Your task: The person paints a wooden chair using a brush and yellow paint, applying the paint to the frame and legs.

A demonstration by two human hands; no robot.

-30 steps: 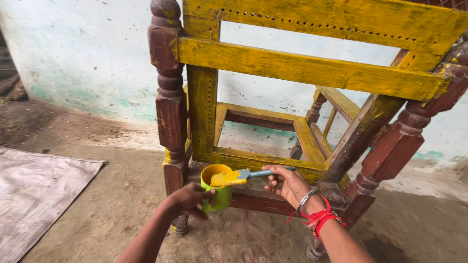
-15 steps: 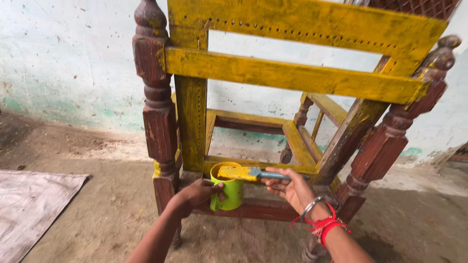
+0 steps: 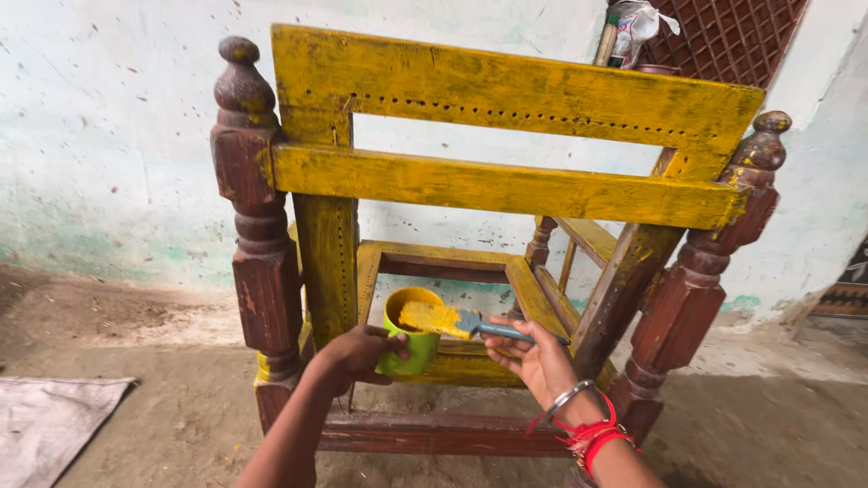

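Two hands busy: left hand (image 3: 357,354) grips green cup (image 3: 409,348), tilted toward brush (image 3: 452,322); right hand (image 3: 533,357) pinches brush handle, loaded bristles over cup rim to catch drips.

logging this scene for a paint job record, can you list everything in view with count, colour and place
wooden frame: one, dark brown posts with rails coated yellow, standing on the ground in the middle
cup: one, green with yellow paint inside, held in front of the frame's lower rails
paintbrush: one, blue handle, bristles loaded with yellow paint, resting over the cup's rim
cloth sheet: one, grey, flat on the ground at lower left
wall: one, whitish with green patches low down, behind the frame
lattice grille: one, dark red, upper right
bangle and threads: metal bangle, red threads, on the right wrist
left hand: grip closed on the cup
right hand: grip closed on the paintbrush handle
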